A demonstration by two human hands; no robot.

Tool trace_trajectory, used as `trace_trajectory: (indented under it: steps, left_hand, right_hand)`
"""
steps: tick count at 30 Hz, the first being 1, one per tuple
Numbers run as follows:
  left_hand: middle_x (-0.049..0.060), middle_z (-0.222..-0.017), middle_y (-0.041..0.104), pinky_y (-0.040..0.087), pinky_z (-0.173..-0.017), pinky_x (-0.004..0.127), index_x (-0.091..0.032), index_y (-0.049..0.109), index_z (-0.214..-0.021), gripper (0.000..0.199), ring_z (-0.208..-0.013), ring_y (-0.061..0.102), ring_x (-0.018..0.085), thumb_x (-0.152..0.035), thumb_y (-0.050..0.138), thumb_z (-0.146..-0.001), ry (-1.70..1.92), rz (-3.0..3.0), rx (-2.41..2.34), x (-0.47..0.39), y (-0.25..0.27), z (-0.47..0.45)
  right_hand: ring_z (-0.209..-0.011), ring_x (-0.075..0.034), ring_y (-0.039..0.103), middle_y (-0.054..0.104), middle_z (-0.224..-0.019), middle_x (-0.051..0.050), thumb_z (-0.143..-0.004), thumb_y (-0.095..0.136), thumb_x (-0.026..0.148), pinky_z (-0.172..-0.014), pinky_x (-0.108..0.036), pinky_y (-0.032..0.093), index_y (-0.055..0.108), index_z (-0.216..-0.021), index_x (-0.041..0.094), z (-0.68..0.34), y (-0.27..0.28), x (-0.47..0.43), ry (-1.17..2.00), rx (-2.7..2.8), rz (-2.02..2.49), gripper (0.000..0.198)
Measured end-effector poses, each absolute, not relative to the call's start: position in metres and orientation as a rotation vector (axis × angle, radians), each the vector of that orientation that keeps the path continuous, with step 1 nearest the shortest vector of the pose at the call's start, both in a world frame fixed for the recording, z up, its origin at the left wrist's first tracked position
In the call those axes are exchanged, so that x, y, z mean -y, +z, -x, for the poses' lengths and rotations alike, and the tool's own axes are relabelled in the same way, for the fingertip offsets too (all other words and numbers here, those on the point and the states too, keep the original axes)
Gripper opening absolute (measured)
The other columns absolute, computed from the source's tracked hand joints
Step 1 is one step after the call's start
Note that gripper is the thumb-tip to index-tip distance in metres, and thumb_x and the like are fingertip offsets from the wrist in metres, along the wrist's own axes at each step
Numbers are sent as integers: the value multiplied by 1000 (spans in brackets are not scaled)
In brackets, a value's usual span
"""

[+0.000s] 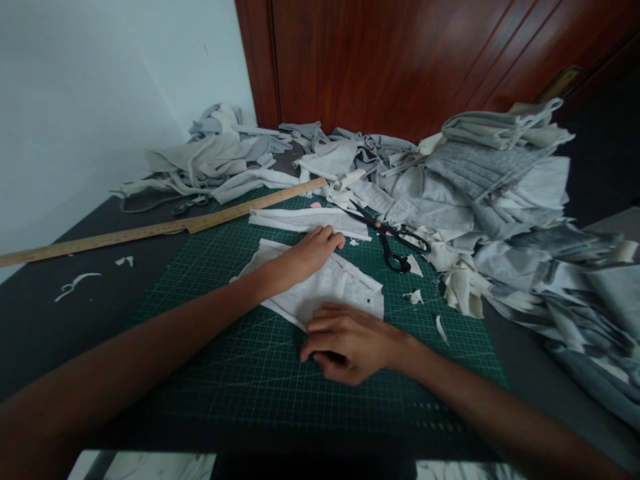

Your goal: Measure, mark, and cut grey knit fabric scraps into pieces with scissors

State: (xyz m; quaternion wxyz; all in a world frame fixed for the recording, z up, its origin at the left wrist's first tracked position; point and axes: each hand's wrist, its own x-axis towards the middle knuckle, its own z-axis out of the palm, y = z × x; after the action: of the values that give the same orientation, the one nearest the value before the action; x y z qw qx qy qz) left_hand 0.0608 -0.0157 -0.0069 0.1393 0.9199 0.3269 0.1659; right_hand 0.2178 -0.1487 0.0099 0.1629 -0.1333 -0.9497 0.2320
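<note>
A light grey piece of fabric (345, 283) lies flat on a green cutting mat (225, 373). My left hand (313, 253) reaches across it to the far edge, fingers bent down onto the cloth and their tips partly hidden. At the near edge of the cloth is my right hand (347, 340), its fingers curled in and slightly blurred. Whatever is between those fingers is hidden. Beyond my left hand lies a narrow fabric strip (310, 219). Black-handled scissors (387, 233) rest to the right of it, with their blades over the strip's right end.
A wooden ruler (220, 217) slants across the mat's far left. Grey fabric scraps (205, 157) are heaped along the back. A tall stack of folded cloth (500, 153) stands at the right. Small offcuts (414, 297) dot the mat. A wooden door (375, 60) rises behind.
</note>
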Motion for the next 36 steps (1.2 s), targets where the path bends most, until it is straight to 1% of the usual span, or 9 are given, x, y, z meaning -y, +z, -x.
trace_trajectory:
  steps: [4,8,12,15,20,25,29,31,36]
  left_hand:
    - [11,-117,58,48,-103,41,-18,60,-116,39,-110,52,27,1,36,-91,476,-2669,-983,19,-7,-64]
    - [10,-113,60,49,-100,41,-19,62,-110,31,-107,52,26,-4,40,-94,566,-2604,-944,13,-14,-65]
    - [8,-106,61,50,-98,39,-18,63,-101,28,-101,57,23,-7,37,-99,651,-2541,-856,7,-16,-63]
    - [8,-107,61,51,-99,37,-18,62,-102,27,-100,59,20,-9,37,-102,678,-2528,-820,7,-14,-61]
    - [8,-111,63,51,-103,40,-18,59,-109,25,-107,60,21,-10,36,-103,889,-2506,-786,12,-8,-60]
    - [9,-110,64,52,-104,40,-17,60,-107,23,-112,60,22,-9,38,-102,1012,-2550,-674,24,1,-61]
    - [9,-110,66,54,-100,37,-18,60,-105,22,-109,63,20,-9,41,-102,847,-2593,-457,33,6,-61]
    - [10,-112,66,54,-101,36,-18,61,-105,22,-108,65,20,-9,42,-101,745,-2617,-397,33,5,-61]
    - [12,-118,67,55,-106,39,-16,66,-105,26,-115,66,22,-6,42,-99,665,-2680,-482,30,-1,-61]
  right_hand:
    - [-92,-18,60,64,-95,-3,-96,51,10,-92,-35,53,68,-108,21,-218,13,147,727,2494,520,24]
    - [-107,-22,60,67,-108,-6,-95,51,5,-100,-42,50,67,-109,22,-218,7,145,620,2243,823,27]
    - [-128,-28,56,64,-131,-12,-95,54,10,-112,-52,47,64,-125,21,-218,0,145,521,2240,957,34]
    - [-140,-31,50,58,-143,-17,-97,55,16,-119,-57,43,61,-135,17,-216,0,149,487,2323,972,38]
    - [-141,-33,49,53,-145,-21,-100,56,23,-122,-56,44,56,-142,12,-217,0,150,430,2328,1072,44]
    - [-145,-36,46,48,-151,-25,-104,54,37,-124,-59,43,54,-142,10,-233,-7,132,302,2301,1215,47]
    - [-151,-37,44,48,-155,-26,-107,47,44,-127,-62,39,49,-149,9,-253,-15,112,246,2323,1259,55]
    - [-155,-38,40,48,-158,-26,-108,44,47,-128,-63,36,50,-150,10,-262,-19,105,223,2341,1274,57]
    - [-162,-35,31,37,-171,-21,-110,36,47,-131,-64,30,46,-159,13,-276,-26,94,204,2365,1336,60]
